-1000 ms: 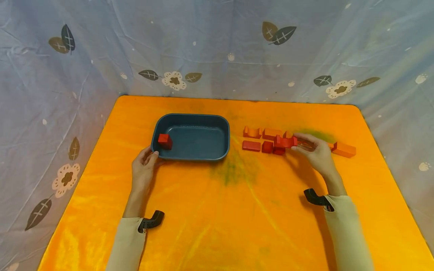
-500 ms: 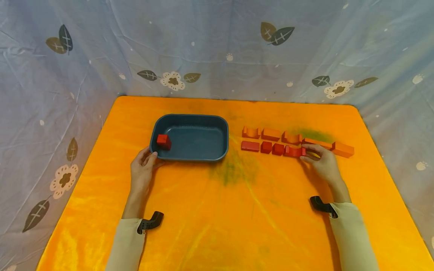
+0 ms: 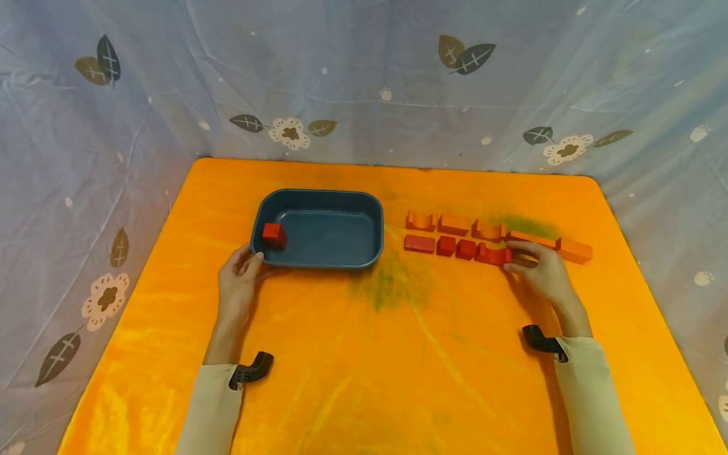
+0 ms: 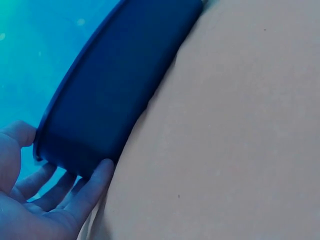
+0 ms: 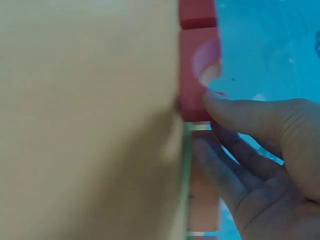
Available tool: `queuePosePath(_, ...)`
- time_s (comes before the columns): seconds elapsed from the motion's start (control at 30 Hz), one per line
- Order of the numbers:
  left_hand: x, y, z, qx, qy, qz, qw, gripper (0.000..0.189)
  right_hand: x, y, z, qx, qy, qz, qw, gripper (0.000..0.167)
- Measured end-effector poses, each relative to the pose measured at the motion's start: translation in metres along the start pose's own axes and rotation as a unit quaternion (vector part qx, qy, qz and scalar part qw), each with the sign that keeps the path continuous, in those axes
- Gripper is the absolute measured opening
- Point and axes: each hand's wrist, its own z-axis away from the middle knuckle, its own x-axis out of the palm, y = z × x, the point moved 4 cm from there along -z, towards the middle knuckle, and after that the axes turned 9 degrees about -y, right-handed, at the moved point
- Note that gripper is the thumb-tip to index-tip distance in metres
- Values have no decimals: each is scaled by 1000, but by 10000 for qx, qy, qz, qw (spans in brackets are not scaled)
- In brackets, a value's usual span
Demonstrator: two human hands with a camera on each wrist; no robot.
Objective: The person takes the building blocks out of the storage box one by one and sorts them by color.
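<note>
In the head view, my left hand (image 3: 237,278) holds the near-left corner of a dark blue tray (image 3: 372,260), thumb and fingers set against its outside. The left wrist view shows those fingers along the wall of the tray (image 4: 115,75). A red block (image 3: 273,235) stands inside at the left end. On the right, my right hand (image 3: 540,268) pinches the right end of a red arch block (image 3: 492,254) with a hollowed top, which sits at the end of a row. In the right wrist view, the thumb lies at the end of this arch block (image 5: 192,100).
Left of the arch block are two small red cubes (image 3: 456,247) and a flat red block (image 3: 419,244). Behind runs a row of orange blocks (image 3: 454,224), ending in a long one (image 3: 574,250) at the right. A patterned curtain (image 3: 364,76) surrounds the yellow-covered table (image 3: 352,366).
My right hand has brought the red arch block right and down to the end of the red row, then stayed there. The left hand and tray have kept their place.
</note>
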Motion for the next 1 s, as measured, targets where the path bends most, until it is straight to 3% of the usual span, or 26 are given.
queuePosePath(0.27,-10,1,-1,-52,159,-167,9997,48,-4,-36,-11,1,88,1060,9943,38)
queuePosePath(0.47,-11,1,-3,-76,99,-76,9999,50,10,-67,-27,-295,356,728,9963,33)
queuePosePath(0.7,-8,-1,-3,-38,87,90,9999,50,46,-111,-54,-834,155,161,9963,30)
queuePosePath(1.0,-3,-2,-2,-99,15,1,9999,50,115,-184,-88,-1366,-660,-98,9884,29)
